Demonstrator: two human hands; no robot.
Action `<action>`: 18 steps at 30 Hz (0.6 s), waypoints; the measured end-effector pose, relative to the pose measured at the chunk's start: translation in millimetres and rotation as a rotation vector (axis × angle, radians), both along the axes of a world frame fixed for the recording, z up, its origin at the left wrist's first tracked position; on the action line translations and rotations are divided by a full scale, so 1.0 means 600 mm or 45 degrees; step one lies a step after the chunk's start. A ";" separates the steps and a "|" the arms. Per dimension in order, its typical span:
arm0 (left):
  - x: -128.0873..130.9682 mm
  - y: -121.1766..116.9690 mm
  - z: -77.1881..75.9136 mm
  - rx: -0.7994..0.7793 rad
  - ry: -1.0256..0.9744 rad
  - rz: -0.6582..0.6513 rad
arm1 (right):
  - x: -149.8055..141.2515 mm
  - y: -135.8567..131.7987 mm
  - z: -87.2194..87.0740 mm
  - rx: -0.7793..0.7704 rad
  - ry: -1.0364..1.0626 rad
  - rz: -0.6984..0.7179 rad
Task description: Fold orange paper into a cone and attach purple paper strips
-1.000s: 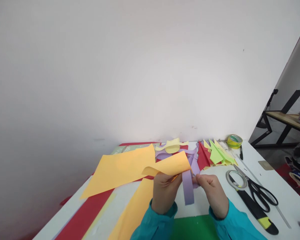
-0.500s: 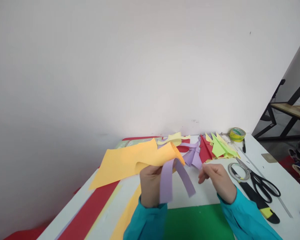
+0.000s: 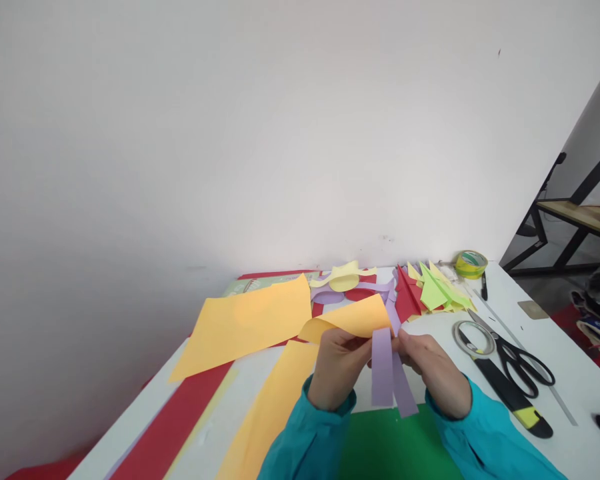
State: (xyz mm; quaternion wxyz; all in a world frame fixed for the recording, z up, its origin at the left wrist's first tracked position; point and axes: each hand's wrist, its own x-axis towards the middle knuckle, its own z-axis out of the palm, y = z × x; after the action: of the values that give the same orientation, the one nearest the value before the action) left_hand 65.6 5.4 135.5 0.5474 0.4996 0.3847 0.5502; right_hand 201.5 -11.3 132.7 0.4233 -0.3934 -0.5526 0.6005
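My left hand (image 3: 336, 367) is closed on a curled orange sheet of paper (image 3: 357, 316), which bends over above the fingers. A purple paper strip (image 3: 382, 373) hangs folded over at the sheet's right end, its two tails pointing down. My right hand (image 3: 433, 363) is closed too, its thumb and fingers pinching at the top of the strip. The exact contact of the fingertips is partly hidden behind the strip. Below both hands lies a green sheet (image 3: 395, 447) on the white table.
On the right lie scissors (image 3: 517, 363), a tape roll (image 3: 473, 339), a utility knife (image 3: 513, 397) and a metal ruler (image 3: 563, 405). Folded paper planes (image 3: 436, 291), yellow tape (image 3: 471, 264) and cut paper shapes (image 3: 344, 277) sit by the wall. A flat orange sheet (image 3: 250, 320) lies left.
My right hand has moved left from its place apart and now meets my left hand at the purple strip. My left hand has shifted right with the orange paper and strip.
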 end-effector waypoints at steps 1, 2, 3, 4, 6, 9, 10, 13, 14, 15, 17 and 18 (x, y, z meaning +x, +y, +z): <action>-0.001 0.000 0.000 0.010 0.028 0.003 | -0.001 0.000 -0.001 0.008 -0.007 -0.029; -0.002 0.001 -0.001 0.032 0.063 0.013 | -0.003 0.000 -0.003 0.017 -0.018 -0.058; -0.003 0.001 -0.001 0.071 0.102 0.030 | -0.004 0.000 -0.005 0.025 -0.031 -0.088; -0.003 0.000 -0.002 0.126 0.147 0.053 | -0.005 0.001 -0.007 0.034 -0.041 -0.111; -0.004 0.000 -0.002 0.262 0.247 0.110 | -0.008 0.001 -0.011 0.035 -0.039 -0.129; -0.004 -0.001 -0.007 0.425 0.373 0.172 | -0.010 0.002 -0.011 0.026 -0.013 -0.138; -0.004 0.000 -0.010 0.462 0.398 0.184 | -0.011 0.002 -0.009 0.017 -0.015 -0.142; -0.003 0.000 -0.024 0.552 0.449 0.223 | -0.012 0.003 -0.006 -0.013 -0.033 -0.182; -0.003 -0.001 -0.027 0.575 0.448 0.253 | -0.013 0.003 -0.007 -0.021 -0.024 -0.197; -0.003 -0.003 -0.031 0.588 0.436 0.304 | -0.014 0.004 -0.008 -0.027 -0.001 -0.207; -0.001 -0.011 -0.034 0.583 0.401 0.442 | -0.016 0.004 -0.012 -0.050 0.055 -0.210; 0.000 -0.016 -0.035 0.578 0.391 0.502 | -0.016 0.004 -0.014 -0.064 0.077 -0.217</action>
State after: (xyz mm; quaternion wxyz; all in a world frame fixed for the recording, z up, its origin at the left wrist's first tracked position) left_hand 65.3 -4.0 114.7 0.2410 0.6017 0.4195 0.6355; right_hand 191.7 -8.9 124.5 0.4792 -0.4312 -0.4888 0.5878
